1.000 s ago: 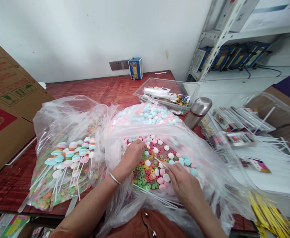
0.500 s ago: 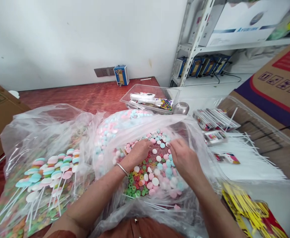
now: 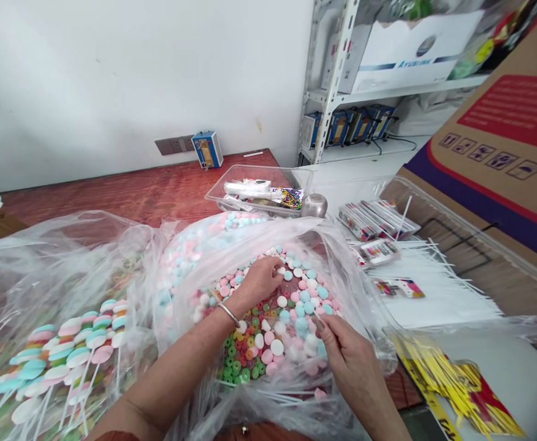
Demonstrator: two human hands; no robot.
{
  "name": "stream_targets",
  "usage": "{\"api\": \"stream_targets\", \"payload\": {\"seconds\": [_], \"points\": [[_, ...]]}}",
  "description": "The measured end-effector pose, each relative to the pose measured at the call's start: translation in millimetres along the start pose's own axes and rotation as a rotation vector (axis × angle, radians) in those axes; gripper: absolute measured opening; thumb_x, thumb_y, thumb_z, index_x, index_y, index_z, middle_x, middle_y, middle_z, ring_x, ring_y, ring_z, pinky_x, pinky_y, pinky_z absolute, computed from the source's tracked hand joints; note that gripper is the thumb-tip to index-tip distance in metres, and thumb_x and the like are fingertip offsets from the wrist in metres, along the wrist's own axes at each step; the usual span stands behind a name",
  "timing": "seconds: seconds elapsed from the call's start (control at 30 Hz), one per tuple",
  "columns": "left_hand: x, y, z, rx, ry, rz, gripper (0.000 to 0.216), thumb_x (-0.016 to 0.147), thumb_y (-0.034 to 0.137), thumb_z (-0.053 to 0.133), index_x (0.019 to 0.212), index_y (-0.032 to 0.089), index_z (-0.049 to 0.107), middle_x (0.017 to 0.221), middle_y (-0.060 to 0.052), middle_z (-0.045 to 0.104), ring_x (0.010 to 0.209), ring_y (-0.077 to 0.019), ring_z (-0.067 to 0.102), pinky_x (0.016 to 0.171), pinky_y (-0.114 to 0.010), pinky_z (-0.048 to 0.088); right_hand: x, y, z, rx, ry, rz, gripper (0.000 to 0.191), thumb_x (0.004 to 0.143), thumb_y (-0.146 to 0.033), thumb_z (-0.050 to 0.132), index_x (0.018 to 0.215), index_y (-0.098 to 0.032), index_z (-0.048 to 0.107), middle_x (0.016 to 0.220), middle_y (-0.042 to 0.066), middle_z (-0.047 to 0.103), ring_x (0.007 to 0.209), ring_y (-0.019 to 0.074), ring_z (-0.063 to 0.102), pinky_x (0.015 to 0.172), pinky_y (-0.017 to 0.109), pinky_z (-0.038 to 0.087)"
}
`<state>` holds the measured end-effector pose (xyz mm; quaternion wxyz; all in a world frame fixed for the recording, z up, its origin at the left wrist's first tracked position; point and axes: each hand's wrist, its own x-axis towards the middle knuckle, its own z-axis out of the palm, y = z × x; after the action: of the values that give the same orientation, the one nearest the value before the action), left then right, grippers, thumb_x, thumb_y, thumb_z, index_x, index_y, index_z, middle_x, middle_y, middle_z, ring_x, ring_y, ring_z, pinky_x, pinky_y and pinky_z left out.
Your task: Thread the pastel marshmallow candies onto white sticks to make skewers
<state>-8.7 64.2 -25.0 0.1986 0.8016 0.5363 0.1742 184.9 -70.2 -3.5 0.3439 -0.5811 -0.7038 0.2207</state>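
Observation:
My left hand [image 3: 262, 278], with a bangle on the wrist, is closed at the far side of the open plastic bag [image 3: 245, 242]; what its fingertips pinch is hidden. Lower on the right, my right hand [image 3: 354, 349] has thumb and forefinger pressed together over the candy, a small pale bit showing at the tips, too small to name. Pink, white and blue round candies [image 3: 305, 297] fill the bag's middle and right. Ring-shaped gummies [image 3: 241, 355] in green, red and yellow lie at its front left. White sticks [image 3: 282, 396] lie along the near edge.
Finished candy skewers [image 3: 70, 355] rest on another bag at left. Behind stand a clear plastic bin [image 3: 213, 190] and a metal cup [image 3: 314, 206]. White sticks [image 3: 420, 275], small packets [image 3: 379, 220], yellow ties [image 3: 438, 373] and a large carton [image 3: 493, 153] occupy the right side.
My right hand has drawn back toward me, away from the far candies. My left hand stays at the far side of the bag. The view has turned slightly right.

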Motion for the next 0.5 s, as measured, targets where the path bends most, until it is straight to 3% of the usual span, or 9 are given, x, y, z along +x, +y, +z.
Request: {"api": "stream_targets", "payload": {"seconds": [0.07,0.23,0.37,0.5], "points": [[7,3,3,-0.005,0.003,0.015,0.026,0.082,0.009,0.053,0.104,0.017,0.065,0.101,-0.007,0.069,0.094,-0.0217,0.064,0.084,-0.031,0.048,0,1,2,0.005,-0.006,0.0,0.034,0.102,-0.035,0.036,0.086,-0.022,0.063,0.076,0.001,0.066,0.068,0.0164,0.063,0.06,0.023,0.045],[6,11,19,0.01,-0.072,0.065,0.013,0.085,0.011,0.056,0.092,0.017,0.065,0.101,-0.008,0.065,0.093,-0.0214,0.063,0.084,-0.031,0.049,-1,4,1,0.034,0.014,0.027,0.035,0.102,-0.037,0.037,0.083,-0.022,0.062,0.073,0.001,0.065,0.066,0.0167,0.062,0.059,0.024,0.046],[4,15,24,0.007,-0.092,0.021,0.006,0.087,0.015,0.058,0.092,0.016,0.061,0.105,-0.01,0.06,0.093,-0.0227,0.062,0.083,-0.033,0.049,-3,8,2,0.067,0.051,0.04,0.032,0.101,-0.035,0.039,0.09,-0.023,0.067,0.081,0.003,0.069,0.076,0.0188,0.066,0.066,0.025,0.05],[12,15,21,-0.072,-0.088,-0.022,0.01,0.084,0.012,0.06,0.091,0.016,0.065,0.099,-0.01,0.065,0.098,-0.024,0.062,0.089,-0.035,0.048,-5,11,7,0.064,0.062,0.056,0.034,0.101,-0.034,0.038,0.098,-0.022,0.069,0.087,0.005,0.072,0.082,0.02,0.069,0.07,0.026,0.052]]}}
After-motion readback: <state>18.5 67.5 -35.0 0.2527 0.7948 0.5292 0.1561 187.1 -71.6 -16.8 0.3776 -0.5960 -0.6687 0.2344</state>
